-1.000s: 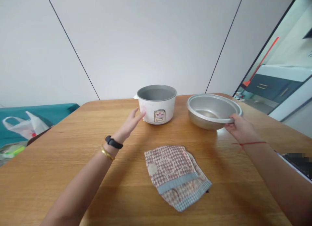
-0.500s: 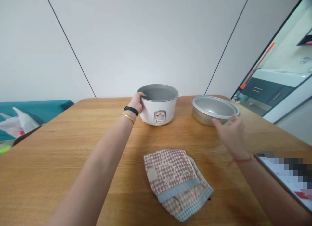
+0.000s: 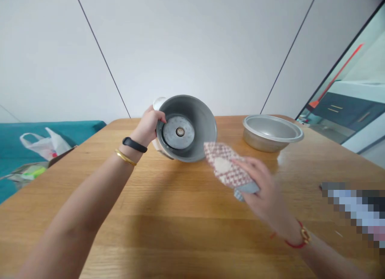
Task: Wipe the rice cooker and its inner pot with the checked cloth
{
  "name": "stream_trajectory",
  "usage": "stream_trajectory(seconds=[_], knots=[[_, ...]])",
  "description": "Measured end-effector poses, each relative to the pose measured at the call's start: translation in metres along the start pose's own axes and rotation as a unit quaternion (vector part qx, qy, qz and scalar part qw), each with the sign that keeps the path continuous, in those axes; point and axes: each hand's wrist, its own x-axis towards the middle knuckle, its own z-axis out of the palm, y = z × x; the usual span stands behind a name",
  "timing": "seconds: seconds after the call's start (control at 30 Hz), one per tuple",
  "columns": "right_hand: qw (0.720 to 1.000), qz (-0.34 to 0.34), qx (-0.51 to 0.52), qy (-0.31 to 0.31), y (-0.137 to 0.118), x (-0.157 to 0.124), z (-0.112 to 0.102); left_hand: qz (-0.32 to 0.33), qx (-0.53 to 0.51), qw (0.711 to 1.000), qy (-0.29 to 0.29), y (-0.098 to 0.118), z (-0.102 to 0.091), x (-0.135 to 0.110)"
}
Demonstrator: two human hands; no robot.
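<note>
My left hand [image 3: 149, 125] grips the left rim of a rice cooker body [image 3: 204, 128], with the thumb inside. The cooker is tilted so its opening faces me. Inside it a round heating plate [image 3: 173, 131] with a small centre button shows. My right hand [image 3: 261, 186] is closed on a folded checked cloth [image 3: 230, 164], brown and white with a grey-blue edge. The cloth's far tip is at the cooker's lower right rim; whether it touches I cannot tell. The silver inner pot [image 3: 264, 142] stands upright on the table, right of the cooker.
The wooden table [image 3: 150, 235] reaches back to a pale panelled wall [image 3: 192, 42]. A blurred-out flat device [image 3: 357, 210] lies at the right. Beyond the left edge, a white plastic bag [image 3: 48, 144] rests by a teal sofa [image 3: 81, 130].
My left hand has tipped the upright rice cooker toward me. My right hand has taken the cloth off the table and brought it up to the cooker's rim.
</note>
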Motion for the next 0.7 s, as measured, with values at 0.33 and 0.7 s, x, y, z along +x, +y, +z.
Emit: stream_trajectory(seconds=[0.33, 0.7], knots=[[0.923, -0.129, -0.13, -0.337, -0.051, 0.097, 0.079, 0.105, 0.111, 0.984, -0.089, 0.014, 0.006, -0.089], [0.955, -0.113, -0.007, -0.276, -0.058, 0.058, 0.083, 0.118, 0.082, 0.988, -0.051, 0.01, 0.002, -0.099]])
